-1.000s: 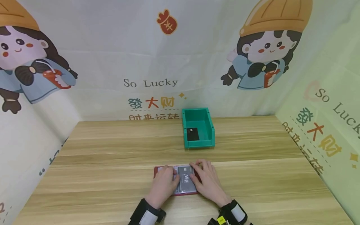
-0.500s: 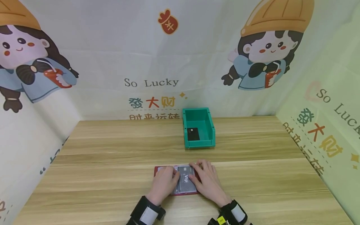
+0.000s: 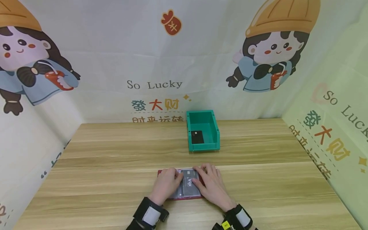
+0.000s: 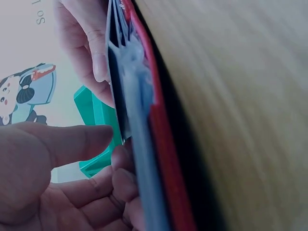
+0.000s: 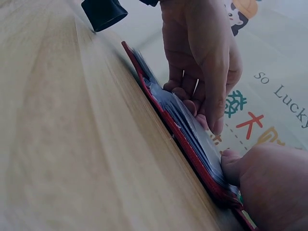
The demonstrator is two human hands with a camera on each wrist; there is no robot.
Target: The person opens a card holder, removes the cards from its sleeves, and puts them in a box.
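A red card holder lies spread on the wooden table, its clear plastic pages fanned at the edge in both wrist views. A grey card marked "VIP" sits under the plastic of its right-hand page. My left hand is over the left page, fingers curled against the plastic, thumb tip close to the index finger; what lies under those fingers is hidden. My right hand holds down the right side, thumb on the sleeve and fingers spread over the far edge.
Beyond the hands, a green open-front bin stands near the back of the table. Inside it is a black card. Printed cloth walls rise along the back and sides.
My left hand has shifted slightly left and away from me over the left page, so more of that page's near part shows. My right hand is almost still, its thumb slightly further left.
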